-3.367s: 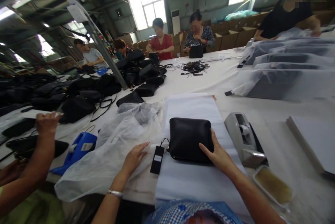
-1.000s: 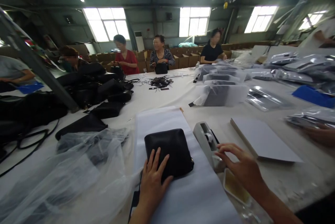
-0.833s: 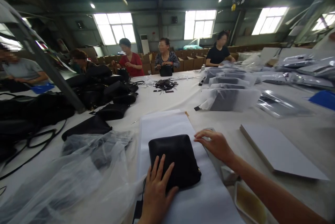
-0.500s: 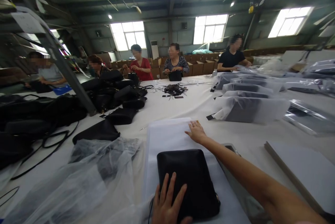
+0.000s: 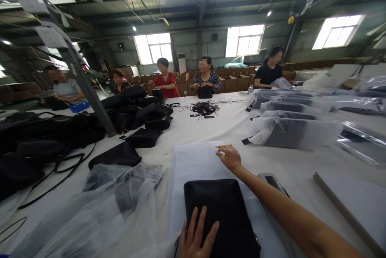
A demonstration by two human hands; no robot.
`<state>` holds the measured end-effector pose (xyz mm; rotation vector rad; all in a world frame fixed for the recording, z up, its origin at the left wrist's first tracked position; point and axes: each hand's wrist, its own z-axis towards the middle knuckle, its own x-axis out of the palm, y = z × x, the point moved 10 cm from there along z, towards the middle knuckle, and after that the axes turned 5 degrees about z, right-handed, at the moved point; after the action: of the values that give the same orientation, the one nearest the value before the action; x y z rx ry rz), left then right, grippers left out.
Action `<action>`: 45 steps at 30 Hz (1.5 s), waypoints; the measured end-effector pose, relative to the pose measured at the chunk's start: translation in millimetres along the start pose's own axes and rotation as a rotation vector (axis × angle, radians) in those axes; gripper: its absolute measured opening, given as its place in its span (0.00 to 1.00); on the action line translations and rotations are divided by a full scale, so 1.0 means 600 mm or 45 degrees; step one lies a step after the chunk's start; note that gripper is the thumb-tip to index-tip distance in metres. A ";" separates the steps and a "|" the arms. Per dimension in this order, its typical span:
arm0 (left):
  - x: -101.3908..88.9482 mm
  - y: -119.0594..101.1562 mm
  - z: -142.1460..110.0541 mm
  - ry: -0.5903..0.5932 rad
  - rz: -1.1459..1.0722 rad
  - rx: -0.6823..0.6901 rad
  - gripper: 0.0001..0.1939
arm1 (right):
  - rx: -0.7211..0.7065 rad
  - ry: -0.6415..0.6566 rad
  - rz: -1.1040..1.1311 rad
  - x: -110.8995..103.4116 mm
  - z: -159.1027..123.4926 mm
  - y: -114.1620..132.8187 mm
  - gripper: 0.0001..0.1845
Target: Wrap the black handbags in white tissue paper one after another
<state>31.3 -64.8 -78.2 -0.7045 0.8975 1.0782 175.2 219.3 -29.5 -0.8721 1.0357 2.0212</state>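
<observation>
A black handbag [image 5: 223, 199] lies flat on a stack of white paper sheets [image 5: 193, 161] close in front of me. My left hand [image 5: 199, 236] rests on the bag's lower left part, its fingers spread. Over the far right corner of the sheets, my right hand [image 5: 230, 158] has its fingers bent together in a pinch at the paper's edge. A grey device with a dark display [image 5: 273, 181] sits beside the stack, partly behind my right forearm. To the left, a crumpled translucent bag [image 5: 90, 209] spreads over the white tabletop.
Black handbags [image 5: 144, 113] pile up at the left around a slanted metal post [image 5: 90, 93]. Several wrapped bags [image 5: 286, 131] stand in a row at the right, near a thick stack of board [image 5: 352, 205]. Dark tags [image 5: 204, 108] lie mid-table. Several people work beyond.
My right hand's fingers, laid out on the paper before, are now drawn together at its corner. The left hand stays on the handbag. The view has tipped slightly upward.
</observation>
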 end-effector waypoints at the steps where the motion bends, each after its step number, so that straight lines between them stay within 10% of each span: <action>1: -0.006 0.002 0.003 0.022 -0.063 0.034 0.38 | -0.018 -0.034 0.021 -0.015 -0.004 0.008 0.08; 8: -0.122 0.096 0.130 -0.075 -0.277 -0.171 0.33 | -0.210 -0.186 0.164 -0.132 -0.081 0.092 0.10; 14: -0.179 0.095 0.287 -0.173 0.032 0.037 0.31 | -0.416 -0.148 0.194 -0.197 -0.195 0.144 0.10; 18: -0.160 0.051 0.291 -0.037 0.048 0.304 0.10 | -0.510 -0.112 0.237 -0.220 -0.237 0.153 0.09; 22: -0.151 0.034 0.255 -0.048 -0.031 0.350 0.11 | -0.478 -0.250 0.301 -0.258 -0.206 0.156 0.19; 25: -0.149 0.030 0.239 -0.093 -0.020 0.345 0.11 | -0.524 -0.087 0.261 -0.240 -0.148 0.179 0.25; 33: -0.170 0.026 0.224 -0.272 0.129 0.405 0.16 | -0.681 0.571 0.362 -0.138 -0.048 0.218 0.02; 45: -0.171 0.004 0.180 -0.327 0.018 0.525 0.14 | -0.248 0.335 0.145 -0.063 0.123 0.144 0.11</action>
<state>37.0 -17.2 62.7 -0.2120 0.8659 0.9313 107.1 234.3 68.2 -1.2334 1.0609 2.1707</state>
